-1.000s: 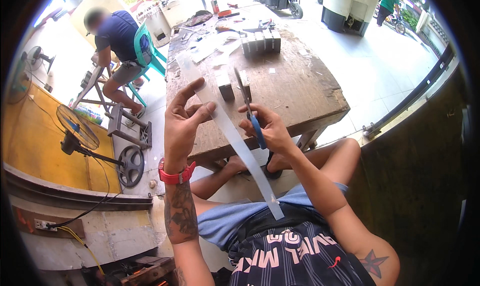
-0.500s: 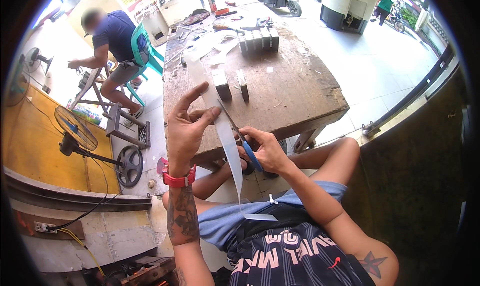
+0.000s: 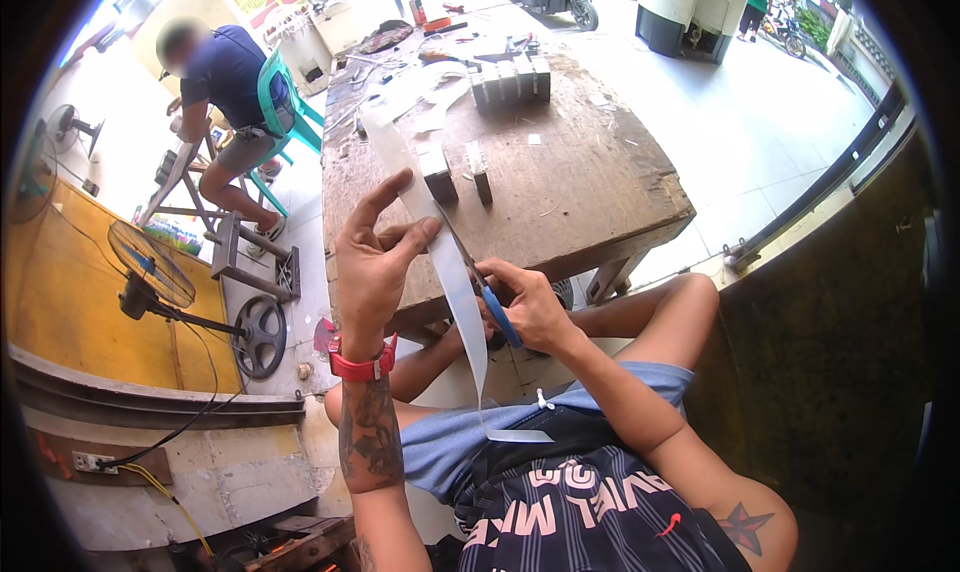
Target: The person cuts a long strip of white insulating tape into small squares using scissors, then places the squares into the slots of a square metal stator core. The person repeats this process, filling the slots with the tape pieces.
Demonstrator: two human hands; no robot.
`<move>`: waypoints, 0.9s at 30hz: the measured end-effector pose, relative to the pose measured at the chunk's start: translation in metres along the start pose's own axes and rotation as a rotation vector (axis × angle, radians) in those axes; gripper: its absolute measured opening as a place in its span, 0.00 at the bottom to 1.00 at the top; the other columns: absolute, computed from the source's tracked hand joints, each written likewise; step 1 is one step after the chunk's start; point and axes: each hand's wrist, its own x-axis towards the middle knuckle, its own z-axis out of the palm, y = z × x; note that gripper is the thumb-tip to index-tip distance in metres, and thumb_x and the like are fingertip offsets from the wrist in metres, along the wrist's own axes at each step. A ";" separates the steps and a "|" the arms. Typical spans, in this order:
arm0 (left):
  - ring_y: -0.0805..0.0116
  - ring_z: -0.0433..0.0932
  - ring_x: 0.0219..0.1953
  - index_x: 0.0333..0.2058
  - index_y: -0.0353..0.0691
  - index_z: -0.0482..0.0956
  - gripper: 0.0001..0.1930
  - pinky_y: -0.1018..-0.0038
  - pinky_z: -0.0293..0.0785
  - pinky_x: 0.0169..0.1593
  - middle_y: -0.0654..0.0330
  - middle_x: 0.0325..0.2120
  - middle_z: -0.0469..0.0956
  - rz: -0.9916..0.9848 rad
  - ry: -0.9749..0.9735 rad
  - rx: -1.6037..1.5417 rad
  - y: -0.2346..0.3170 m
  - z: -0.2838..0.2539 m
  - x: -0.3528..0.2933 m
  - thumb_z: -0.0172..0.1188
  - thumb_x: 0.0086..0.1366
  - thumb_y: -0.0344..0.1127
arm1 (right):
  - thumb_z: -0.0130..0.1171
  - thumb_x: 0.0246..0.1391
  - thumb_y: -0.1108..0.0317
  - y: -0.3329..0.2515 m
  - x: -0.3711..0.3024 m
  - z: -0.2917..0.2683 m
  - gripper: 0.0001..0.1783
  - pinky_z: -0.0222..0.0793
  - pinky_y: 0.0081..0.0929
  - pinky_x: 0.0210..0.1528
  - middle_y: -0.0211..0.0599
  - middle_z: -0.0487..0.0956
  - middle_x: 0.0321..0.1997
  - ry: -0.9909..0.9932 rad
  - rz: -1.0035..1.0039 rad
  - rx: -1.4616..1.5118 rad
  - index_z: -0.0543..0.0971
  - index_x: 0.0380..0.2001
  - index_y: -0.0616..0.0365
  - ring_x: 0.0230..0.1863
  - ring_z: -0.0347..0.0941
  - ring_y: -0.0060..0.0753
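My left hand (image 3: 375, 262) pinches a long translucent white plastic strip (image 3: 455, 282) between thumb and fingers, holding it up in front of the wooden workbench (image 3: 590, 187). The strip runs from above the hand down to my lap, where its lower end curls over my shorts. My right hand (image 3: 530, 307) grips blue-handled scissors (image 3: 495, 307), with the blades against the strip's right edge just below my left fingers. A red watch sits on my left wrist.
On the bench lie two small blocks (image 3: 455, 172), a row of grey blocks (image 3: 510, 80), paper scraps and tools. A person in a dark shirt (image 3: 225, 82) sits at the far left on a green chair. A floor fan (image 3: 150, 267) and a wheel (image 3: 258, 335) stand to my left.
The strip has swung upward so more of it stands above my left hand, and less hangs below. The scissors have stayed at the strip's edge while both hands shifted slightly.
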 end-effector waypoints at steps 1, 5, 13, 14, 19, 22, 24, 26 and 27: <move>0.63 0.88 0.46 0.65 0.31 0.73 0.30 0.74 0.87 0.46 0.49 0.62 0.77 -0.001 -0.003 0.001 0.000 0.000 0.000 0.70 0.64 0.21 | 0.71 0.63 0.59 0.000 -0.001 0.000 0.23 0.72 0.18 0.33 0.29 0.82 0.30 -0.009 0.001 -0.008 0.79 0.53 0.63 0.31 0.75 0.13; 0.63 0.88 0.46 0.65 0.31 0.73 0.30 0.74 0.87 0.46 0.49 0.61 0.78 -0.028 -0.003 0.009 0.001 0.000 -0.001 0.70 0.64 0.21 | 0.72 0.63 0.56 0.001 -0.002 -0.001 0.25 0.71 0.18 0.33 0.29 0.81 0.29 -0.015 -0.066 0.016 0.79 0.53 0.63 0.31 0.75 0.14; 0.63 0.88 0.46 0.65 0.32 0.73 0.31 0.74 0.87 0.47 0.49 0.61 0.78 -0.021 -0.027 -0.026 -0.003 0.002 0.000 0.70 0.64 0.20 | 0.71 0.63 0.57 0.007 0.002 -0.002 0.25 0.71 0.18 0.32 0.29 0.81 0.29 -0.008 -0.049 0.009 0.78 0.54 0.63 0.31 0.75 0.14; 0.63 0.88 0.46 0.65 0.32 0.73 0.31 0.74 0.87 0.47 0.49 0.61 0.78 -0.021 -0.026 -0.027 -0.003 0.003 -0.001 0.70 0.64 0.20 | 0.71 0.63 0.57 0.007 0.001 -0.002 0.24 0.71 0.18 0.32 0.29 0.81 0.29 -0.010 -0.040 0.030 0.78 0.54 0.63 0.30 0.75 0.14; 0.63 0.88 0.46 0.65 0.31 0.73 0.30 0.74 0.87 0.47 0.48 0.62 0.77 -0.018 -0.013 -0.027 -0.006 0.003 -0.002 0.69 0.64 0.20 | 0.72 0.61 0.55 0.005 -0.001 0.003 0.23 0.62 0.20 0.25 0.26 0.74 0.21 0.038 -0.064 0.076 0.81 0.50 0.60 0.23 0.65 0.15; 0.63 0.88 0.45 0.65 0.31 0.73 0.30 0.74 0.87 0.47 0.48 0.62 0.77 -0.022 -0.013 -0.036 -0.006 0.002 -0.003 0.69 0.64 0.20 | 0.71 0.63 0.60 0.005 -0.002 0.002 0.23 0.71 0.18 0.29 0.29 0.81 0.26 0.015 -0.007 0.012 0.79 0.53 0.63 0.28 0.75 0.14; 0.64 0.88 0.45 0.65 0.31 0.72 0.31 0.74 0.87 0.47 0.48 0.62 0.77 -0.042 -0.008 -0.032 -0.007 0.003 -0.004 0.70 0.64 0.20 | 0.72 0.61 0.56 0.005 -0.001 0.002 0.23 0.67 0.20 0.27 0.29 0.78 0.23 0.034 -0.034 0.019 0.80 0.51 0.61 0.25 0.69 0.15; 0.64 0.88 0.45 0.65 0.30 0.72 0.31 0.74 0.87 0.47 0.48 0.61 0.78 -0.038 -0.029 -0.026 -0.007 0.004 -0.006 0.70 0.64 0.20 | 0.72 0.61 0.55 0.005 -0.001 0.003 0.23 0.65 0.21 0.26 0.29 0.77 0.22 0.061 -0.063 0.034 0.81 0.51 0.60 0.25 0.66 0.15; 0.64 0.88 0.45 0.65 0.30 0.72 0.31 0.74 0.86 0.47 0.47 0.61 0.78 -0.038 -0.033 -0.024 -0.007 0.005 -0.008 0.71 0.63 0.21 | 0.72 0.61 0.55 0.005 0.000 0.004 0.23 0.65 0.21 0.27 0.29 0.78 0.22 0.072 -0.083 0.049 0.81 0.51 0.60 0.25 0.67 0.15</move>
